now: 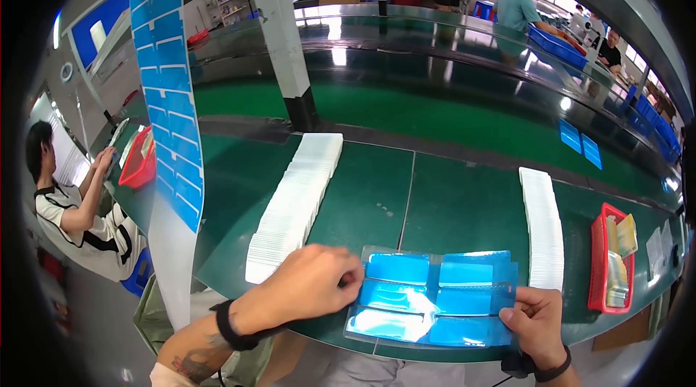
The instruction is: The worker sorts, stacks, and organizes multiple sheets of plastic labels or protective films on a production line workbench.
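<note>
A clear plastic sheet carrying several blue rectangular labels [435,298] lies on the green table [377,191] near its front edge. My left hand [308,282] rests on the sheet's left edge, fingers curled, pinching at one of the blue labels. My right hand [535,318] holds the sheet's lower right corner between thumb and fingers. A long fanned row of white cards [293,202] lies just behind my left hand. A second row of white cards [545,231] runs behind my right hand.
A tall strip of blue labels [170,90] hangs at the left. A red basket [610,260] with packets stands at the right, another red basket [138,159] at the left beside a seated person [72,206]. A white post [286,39] rises from the table. People work at the far right.
</note>
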Motion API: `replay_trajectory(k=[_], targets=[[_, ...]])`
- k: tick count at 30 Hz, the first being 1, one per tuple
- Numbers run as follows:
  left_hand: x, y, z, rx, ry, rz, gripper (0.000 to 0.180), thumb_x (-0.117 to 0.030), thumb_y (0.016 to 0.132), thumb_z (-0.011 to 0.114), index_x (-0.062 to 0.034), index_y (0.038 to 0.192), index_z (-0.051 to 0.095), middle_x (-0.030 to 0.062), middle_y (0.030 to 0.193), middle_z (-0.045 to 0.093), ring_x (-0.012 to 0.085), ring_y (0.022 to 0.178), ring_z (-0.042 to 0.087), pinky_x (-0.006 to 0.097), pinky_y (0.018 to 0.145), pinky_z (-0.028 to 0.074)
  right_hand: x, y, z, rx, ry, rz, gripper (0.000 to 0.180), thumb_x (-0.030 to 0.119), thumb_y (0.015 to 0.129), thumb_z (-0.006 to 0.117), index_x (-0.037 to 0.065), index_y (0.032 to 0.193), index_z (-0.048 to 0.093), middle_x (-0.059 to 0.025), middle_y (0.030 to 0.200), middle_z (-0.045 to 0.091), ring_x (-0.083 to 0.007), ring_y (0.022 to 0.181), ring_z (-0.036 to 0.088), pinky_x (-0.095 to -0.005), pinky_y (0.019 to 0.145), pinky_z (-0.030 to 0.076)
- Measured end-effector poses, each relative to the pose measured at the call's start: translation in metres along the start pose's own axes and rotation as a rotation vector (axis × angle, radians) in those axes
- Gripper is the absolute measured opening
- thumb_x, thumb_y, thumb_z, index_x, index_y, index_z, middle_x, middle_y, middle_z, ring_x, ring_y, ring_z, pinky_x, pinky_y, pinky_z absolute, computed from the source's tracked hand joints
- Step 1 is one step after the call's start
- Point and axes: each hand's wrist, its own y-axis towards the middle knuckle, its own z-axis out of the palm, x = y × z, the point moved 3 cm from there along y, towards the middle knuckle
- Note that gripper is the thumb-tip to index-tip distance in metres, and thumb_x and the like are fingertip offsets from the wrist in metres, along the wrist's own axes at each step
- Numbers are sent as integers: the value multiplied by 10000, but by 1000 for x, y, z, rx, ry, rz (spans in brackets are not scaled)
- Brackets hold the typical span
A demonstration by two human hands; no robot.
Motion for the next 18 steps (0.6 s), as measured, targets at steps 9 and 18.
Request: replay_trajectory(k=[9,18], targets=[[-15,-44,14,71,-72,9,112,-137,760,732,-56,837,737,86,818,706,302,725,675,366,678,557,2,-5,-2,22,-34,54,335,-31,846,701,-149,1156,647,-39,682,645,-53,533,549,-207,471,437],[-16,-55,21,-67,49,58,30,-117,711,708,-107,740,709,46,730,674,247,685,676,357,613,552,13,4,-15,122,-361,335,384,125,878,720,-95,1187,658,-55,676,691,-62,472,541,-218,461,436]])
